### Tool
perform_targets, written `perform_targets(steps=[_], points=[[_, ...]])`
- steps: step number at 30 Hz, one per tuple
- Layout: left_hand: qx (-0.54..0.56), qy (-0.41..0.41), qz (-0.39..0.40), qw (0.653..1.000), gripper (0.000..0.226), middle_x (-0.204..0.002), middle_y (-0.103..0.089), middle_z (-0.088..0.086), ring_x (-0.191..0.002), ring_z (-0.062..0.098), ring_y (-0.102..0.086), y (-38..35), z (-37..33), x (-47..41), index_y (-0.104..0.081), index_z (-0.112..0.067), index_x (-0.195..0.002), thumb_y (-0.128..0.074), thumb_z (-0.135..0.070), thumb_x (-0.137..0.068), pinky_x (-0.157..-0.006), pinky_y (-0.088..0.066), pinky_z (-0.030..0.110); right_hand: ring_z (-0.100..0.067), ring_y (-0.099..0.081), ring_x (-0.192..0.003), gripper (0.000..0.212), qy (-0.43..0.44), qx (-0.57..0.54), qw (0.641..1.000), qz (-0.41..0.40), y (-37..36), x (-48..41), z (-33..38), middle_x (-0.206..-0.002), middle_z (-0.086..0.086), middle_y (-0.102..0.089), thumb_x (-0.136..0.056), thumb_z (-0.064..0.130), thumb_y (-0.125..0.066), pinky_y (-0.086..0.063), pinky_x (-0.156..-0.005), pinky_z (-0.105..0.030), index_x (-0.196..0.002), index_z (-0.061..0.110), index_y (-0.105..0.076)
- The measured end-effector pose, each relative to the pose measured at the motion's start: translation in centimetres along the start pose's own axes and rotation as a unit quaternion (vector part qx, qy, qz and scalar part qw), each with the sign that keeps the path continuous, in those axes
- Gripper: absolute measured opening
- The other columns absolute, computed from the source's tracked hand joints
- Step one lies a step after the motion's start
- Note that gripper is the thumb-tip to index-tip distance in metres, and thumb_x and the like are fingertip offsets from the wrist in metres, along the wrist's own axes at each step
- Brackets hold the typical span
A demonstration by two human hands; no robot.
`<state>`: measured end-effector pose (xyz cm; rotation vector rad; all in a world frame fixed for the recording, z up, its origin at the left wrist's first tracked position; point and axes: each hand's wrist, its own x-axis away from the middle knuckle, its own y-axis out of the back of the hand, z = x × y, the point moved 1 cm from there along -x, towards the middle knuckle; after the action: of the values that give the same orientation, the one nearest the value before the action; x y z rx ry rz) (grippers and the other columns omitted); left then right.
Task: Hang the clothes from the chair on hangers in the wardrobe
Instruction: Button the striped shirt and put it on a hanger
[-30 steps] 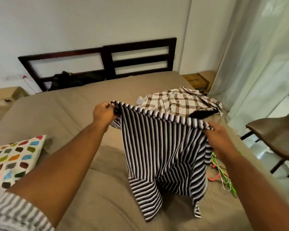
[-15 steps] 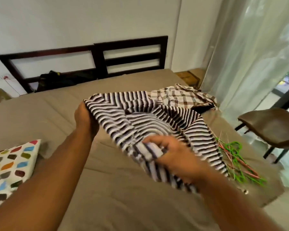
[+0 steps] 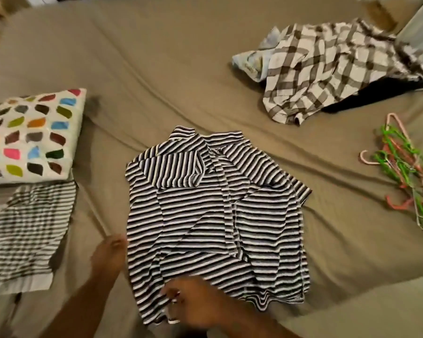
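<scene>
One black-and-white striped knit shirt lies spread and rumpled on the tan bed in front of you, collar away from you. It looks light, soft and floppy, so take it at the shoulders or collar, where a hanger from the green and pink plastic pile can enter. Your left hand reaches low beside the hem, blurred; its fingers' state I cannot tell. Your right hand rests on the hem, fingers seemingly pinching the cloth.

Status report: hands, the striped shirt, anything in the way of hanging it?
Left hand open beside striped shirt; right hand on its hem, grip unclear. Shirt flat on bed. Hangers at right, nothing between.
</scene>
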<state>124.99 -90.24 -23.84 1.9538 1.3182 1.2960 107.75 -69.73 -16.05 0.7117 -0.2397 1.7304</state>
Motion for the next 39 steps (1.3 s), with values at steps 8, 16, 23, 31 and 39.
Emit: perform_targets(steps=[8,16,23,31,39], points=[[0.063,-0.101,0.015,0.993,0.014,-0.098,-0.069,-0.002,-0.088,0.018,-0.064,-8.0,-8.9,4.9,-0.064,-0.024,-0.104,-0.061,-0.012,-0.097,-0.08,-0.044,0.029,-0.024,-0.069,-0.091,0.019,-0.176,-0.05,0.911,-0.369,16.3,2.1,-13.4,-0.101,-0.001,-0.069,-0.093,0.017,-0.068,-0.053,-0.079,-0.03,-0.105,0.032,-0.066],[-0.127,-0.218,0.077,0.965,0.061,-0.125,-0.048,0.0,-0.116,0.02,-0.05,-16.3,-15.4,5.8,-0.049,-0.028,-0.132,-0.068,-0.06,-0.084,-0.094,-0.049,0.043,-0.024,-0.065,-0.114,0.064,-0.239,-0.098,0.854,-0.452,23.1,2.8,-18.7,-0.125,0.001,-0.067,-0.084,0.049,-0.077,-0.051,-0.1,-0.043,-0.136,0.018,-0.056],[-0.218,-0.22,0.072,0.948,0.066,-0.146,-0.033,-0.003,-0.133,0.021,-0.034,-17.0,-14.8,8.5,-0.029,-0.036,-0.151,-0.058,-0.049,-0.093,-0.107,-0.039,0.04,-0.014,-0.068,-0.094,0.029,-0.198,-0.111,0.829,-0.51,22.2,4.5,-15.6,-0.108,0.006,-0.072,-0.091,0.025,-0.069,-0.054,-0.087,-0.033,-0.12,0.025,-0.065],[-0.081,-0.164,0.114,0.976,0.061,-0.128,-0.058,-0.003,-0.117,0.019,-0.057,-17.0,-12.9,7.4,-0.055,-0.025,-0.133,-0.046,-0.051,-0.079,-0.101,-0.048,0.042,0.002,-0.059,-0.108,0.058,0.001,0.046,0.99,-0.131,13.4,-1.7,-6.5,-0.134,0.015,-0.062,-0.095,0.032,-0.066,-0.036,-0.089,0.001,-0.147,0.045,-0.044],[-0.102,-0.234,0.088,0.963,0.027,-0.096,-0.058,-0.004,-0.087,0.019,-0.056,-17.3,-9.8,8.1,-0.059,-0.018,-0.103,-0.056,-0.004,-0.081,-0.076,-0.049,0.035,0.006,-0.061,-0.079,0.039,-0.066,-0.018,0.986,-0.152,12.0,-1.9,-9.5,-0.089,0.022,-0.064,-0.096,0.035,-0.066,-0.045,-0.074,-0.009,-0.133,0.042,-0.058]])
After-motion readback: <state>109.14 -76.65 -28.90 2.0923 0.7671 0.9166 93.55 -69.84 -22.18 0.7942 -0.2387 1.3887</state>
